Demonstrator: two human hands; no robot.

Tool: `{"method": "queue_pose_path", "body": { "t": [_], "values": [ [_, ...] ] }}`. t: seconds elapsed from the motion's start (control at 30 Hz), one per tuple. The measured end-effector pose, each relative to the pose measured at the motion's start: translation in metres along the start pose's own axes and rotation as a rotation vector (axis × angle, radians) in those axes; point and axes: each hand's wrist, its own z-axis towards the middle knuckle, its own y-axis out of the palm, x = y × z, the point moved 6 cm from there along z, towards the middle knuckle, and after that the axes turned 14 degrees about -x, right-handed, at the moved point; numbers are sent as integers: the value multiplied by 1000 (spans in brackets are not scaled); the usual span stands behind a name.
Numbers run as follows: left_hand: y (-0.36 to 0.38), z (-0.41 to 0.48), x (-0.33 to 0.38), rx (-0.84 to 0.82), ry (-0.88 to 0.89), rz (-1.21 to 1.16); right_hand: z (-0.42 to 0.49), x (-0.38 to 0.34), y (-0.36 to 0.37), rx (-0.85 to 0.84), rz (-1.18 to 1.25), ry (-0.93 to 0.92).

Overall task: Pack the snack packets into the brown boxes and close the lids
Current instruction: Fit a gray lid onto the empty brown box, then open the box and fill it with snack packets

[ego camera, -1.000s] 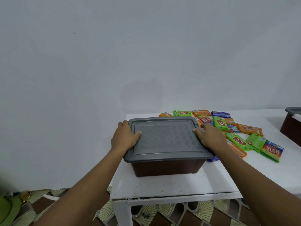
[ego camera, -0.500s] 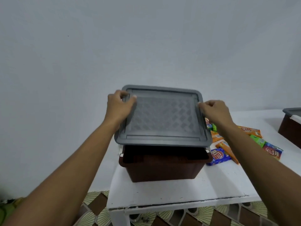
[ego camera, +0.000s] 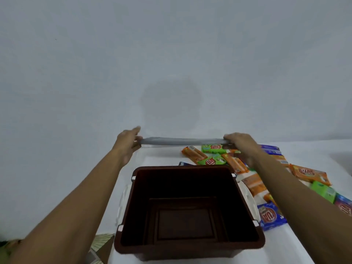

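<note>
A brown box (ego camera: 131,231) stands open and empty on the white table (ego camera: 297,244) right below me. Beyond it I hold its grey lid (ego camera: 182,141) level and edge-on, above the table's far side by the wall. My left hand (ego camera: 128,143) grips the lid's left end and my right hand (ego camera: 241,144) grips its right end. Snack packets in orange, green and blue (ego camera: 211,148) lie scattered on the table to the right of the box, some hidden under my right arm.
A plain white wall rises just behind the table. Patterned floor tiles (ego camera: 99,242) show at the lower left, past the table's left edge. A blue packet (ego camera: 270,216) lies close against the box's right side.
The lid has come off the box, been lifted, and moved away from me toward the wall, turning flat and edge-on. The open box now fills the near view.
</note>
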Motion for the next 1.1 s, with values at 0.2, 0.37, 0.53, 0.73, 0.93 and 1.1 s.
{"method": "queue_pose_path", "body": {
  "t": [0.2, 0.37, 0.53, 0.73, 0.93, 1.1],
  "values": [
    [4, 3, -53, -261, -310, 236, 30, 56, 1, -68, -271, 166],
    [13, 2, -56, -339, -239, 274, 24, 67, 4, -58, -337, 165],
    [32, -17, -25, -512, -99, 564, 2, 51, 5, -24, -312, 54],
    [78, -61, -4, -576, 237, 1148, -43, 26, 25, -129, -455, -164],
    [96, -98, -30, -476, 357, 1461, -92, 31, 29, -19, -705, -297],
    [128, -118, -29, -532, 459, 1407, -127, 52, -11, 77, -755, -198]
  ]
}}
